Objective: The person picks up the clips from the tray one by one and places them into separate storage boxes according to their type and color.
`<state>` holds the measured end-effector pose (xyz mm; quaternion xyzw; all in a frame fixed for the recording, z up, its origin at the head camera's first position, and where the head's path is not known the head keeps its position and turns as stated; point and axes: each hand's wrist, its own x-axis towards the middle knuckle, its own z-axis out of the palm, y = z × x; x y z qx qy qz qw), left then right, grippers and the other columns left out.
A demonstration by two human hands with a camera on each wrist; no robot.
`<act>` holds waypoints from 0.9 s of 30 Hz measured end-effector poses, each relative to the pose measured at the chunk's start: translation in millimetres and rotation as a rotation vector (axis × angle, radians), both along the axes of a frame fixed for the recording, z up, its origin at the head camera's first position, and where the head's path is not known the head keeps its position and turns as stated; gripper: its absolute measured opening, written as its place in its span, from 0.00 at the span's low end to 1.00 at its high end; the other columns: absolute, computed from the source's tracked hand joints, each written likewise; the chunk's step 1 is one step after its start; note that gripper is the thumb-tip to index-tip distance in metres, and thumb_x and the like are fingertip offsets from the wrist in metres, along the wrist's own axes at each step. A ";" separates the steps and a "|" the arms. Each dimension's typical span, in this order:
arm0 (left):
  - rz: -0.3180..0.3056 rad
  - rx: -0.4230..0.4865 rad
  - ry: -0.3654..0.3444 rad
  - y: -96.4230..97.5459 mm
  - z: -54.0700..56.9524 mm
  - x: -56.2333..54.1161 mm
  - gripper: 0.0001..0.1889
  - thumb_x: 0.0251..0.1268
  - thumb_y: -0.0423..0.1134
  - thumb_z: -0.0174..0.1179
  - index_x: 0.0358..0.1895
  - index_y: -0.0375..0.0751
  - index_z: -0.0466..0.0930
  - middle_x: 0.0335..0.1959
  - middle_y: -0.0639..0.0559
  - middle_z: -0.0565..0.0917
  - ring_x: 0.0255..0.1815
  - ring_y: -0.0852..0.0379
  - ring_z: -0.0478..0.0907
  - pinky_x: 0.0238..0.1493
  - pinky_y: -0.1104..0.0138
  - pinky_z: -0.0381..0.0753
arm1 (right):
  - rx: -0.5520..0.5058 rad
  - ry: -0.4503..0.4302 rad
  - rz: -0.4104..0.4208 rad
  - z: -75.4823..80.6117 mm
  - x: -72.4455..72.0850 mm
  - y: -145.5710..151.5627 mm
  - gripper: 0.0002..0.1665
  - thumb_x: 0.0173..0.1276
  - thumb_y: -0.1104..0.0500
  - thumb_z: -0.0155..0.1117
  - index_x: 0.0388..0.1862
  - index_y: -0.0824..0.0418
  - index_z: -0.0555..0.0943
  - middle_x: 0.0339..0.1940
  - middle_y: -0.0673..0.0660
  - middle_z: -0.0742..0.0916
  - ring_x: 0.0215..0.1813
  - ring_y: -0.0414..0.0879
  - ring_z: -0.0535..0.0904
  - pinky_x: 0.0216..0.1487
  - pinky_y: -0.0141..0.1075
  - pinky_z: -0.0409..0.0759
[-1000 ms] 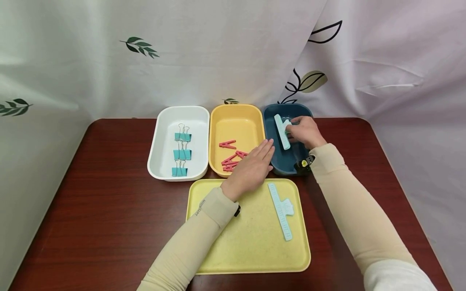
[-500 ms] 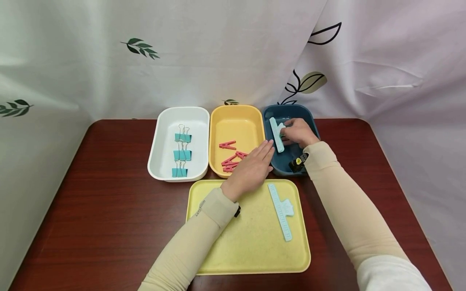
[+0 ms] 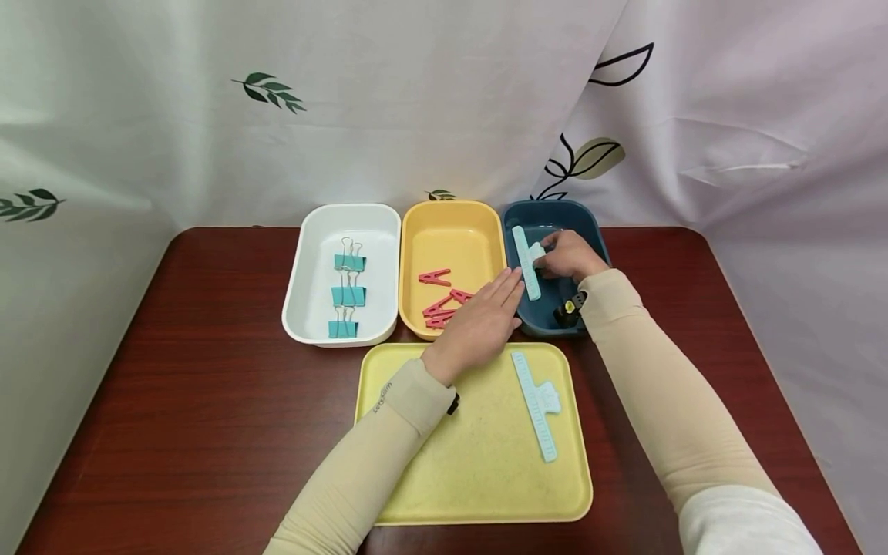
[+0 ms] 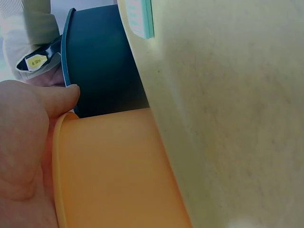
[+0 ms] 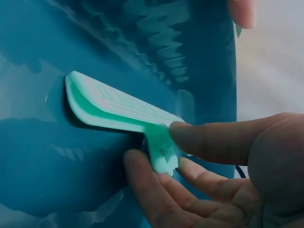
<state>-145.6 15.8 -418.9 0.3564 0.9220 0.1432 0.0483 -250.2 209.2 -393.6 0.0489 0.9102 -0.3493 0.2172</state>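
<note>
My right hand [image 3: 570, 254] is inside the dark blue bin [image 3: 590, 220], pinching the handle of a light mint bag clip [image 5: 114, 104] between thumb and fingers. The long bar of that clip lies low over the bin's floor, near its left wall. My left hand [image 3: 482, 320] stretches flat with straight fingers across the near right corner of the yellow bin [image 3: 451, 223]. Its fingertips reach the rim of the blue bin, and the left wrist view has the thumb [image 4: 61, 99] at the place where both rims meet. A second mint bag clip [image 3: 536, 405] lies on the pale yellow tray [image 3: 479, 462].
Several red clothespins [image 3: 437, 307] lie in the yellow bin, partly behind my left hand. To its left, a white bin [image 3: 312, 270] holds three teal binder clips [image 3: 348, 296] in a column. The bins stand side by side on a dark wooden table [image 3: 208, 385], before a light curtain [image 3: 388, 116].
My right hand and the bag clip have shifted left inside the blue bin, and the clip has come lower, toward the left wall. My left hand stays in place.
</note>
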 end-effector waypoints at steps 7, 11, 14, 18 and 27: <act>-0.007 -0.013 0.007 0.6 0.0 0.1 0.30 0.82 0.46 0.44 0.78 0.32 0.54 0.81 0.43 0.47 0.81 0.51 0.36 0.75 0.67 0.35 | 0.105 0.018 0.032 -0.5 0.5 -2.2 0.28 0.71 0.63 0.64 0.64 0.77 0.71 0.53 0.71 0.80 0.50 0.59 0.79 0.54 0.50 0.79; -0.009 -0.020 0.014 0.9 0.1 0.4 0.30 0.83 0.46 0.43 0.78 0.32 0.54 0.81 0.43 0.47 0.81 0.51 0.36 0.75 0.67 0.35 | 0.139 0.015 0.046 -1.0 -0.3 -3.7 0.28 0.71 0.62 0.64 0.64 0.77 0.71 0.57 0.72 0.78 0.52 0.60 0.76 0.55 0.51 0.79; -0.007 -0.020 0.012 0.9 0.3 0.7 0.30 0.83 0.46 0.43 0.78 0.32 0.53 0.81 0.43 0.47 0.81 0.52 0.36 0.75 0.66 0.35 | 0.153 0.018 0.062 -1.6 -0.4 -5.0 0.27 0.70 0.63 0.64 0.63 0.78 0.73 0.57 0.72 0.78 0.52 0.60 0.76 0.54 0.51 0.79; -0.006 -0.011 0.008 1.2 -0.6 0.9 0.31 0.82 0.45 0.45 0.78 0.33 0.52 0.81 0.44 0.46 0.81 0.52 0.36 0.75 0.66 0.35 | 0.159 0.027 0.083 -1.3 0.8 -4.8 0.24 0.70 0.63 0.63 0.60 0.78 0.76 0.56 0.72 0.79 0.50 0.60 0.77 0.51 0.50 0.80; 0.006 -0.021 -0.005 0.9 -0.3 0.1 0.31 0.82 0.45 0.45 0.78 0.33 0.51 0.82 0.44 0.45 0.81 0.52 0.35 0.75 0.66 0.34 | 0.152 0.037 0.078 12.5 5.3 -1.3 0.30 0.71 0.61 0.64 0.67 0.74 0.71 0.62 0.73 0.76 0.59 0.63 0.76 0.59 0.55 0.76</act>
